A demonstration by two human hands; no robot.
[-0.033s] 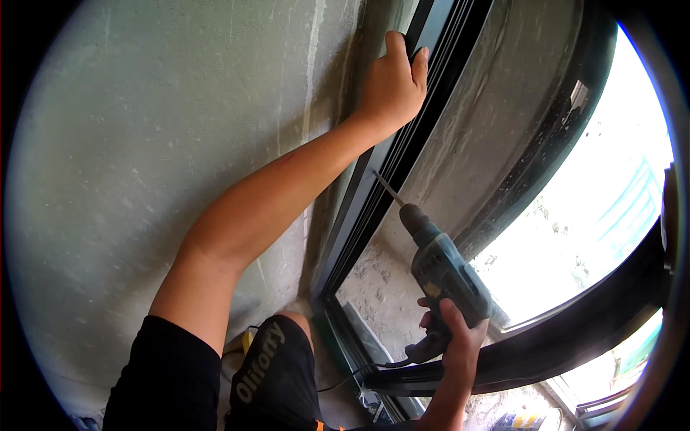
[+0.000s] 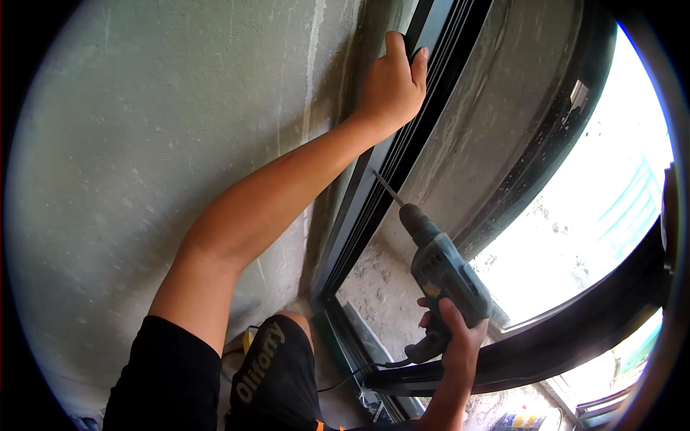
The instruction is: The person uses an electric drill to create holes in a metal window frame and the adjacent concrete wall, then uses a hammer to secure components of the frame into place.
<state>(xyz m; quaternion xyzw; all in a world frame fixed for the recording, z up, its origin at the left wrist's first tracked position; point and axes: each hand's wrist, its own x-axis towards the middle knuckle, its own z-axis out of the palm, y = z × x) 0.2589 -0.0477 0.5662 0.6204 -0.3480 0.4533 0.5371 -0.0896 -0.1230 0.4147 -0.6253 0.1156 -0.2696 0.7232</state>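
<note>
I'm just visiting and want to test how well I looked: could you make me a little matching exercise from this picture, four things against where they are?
Column one
1. left hand
2. right hand
3. drill bit
4. grey wall

Column two
A. thin, slanting up and to the left, its tip at the dark frame
B. filling much of the picture's left side
C. on the power drill, at its handle
D. near the top of the picture, gripping the frame's edge

Right pairs: 1-D, 2-C, 3-A, 4-B
</note>
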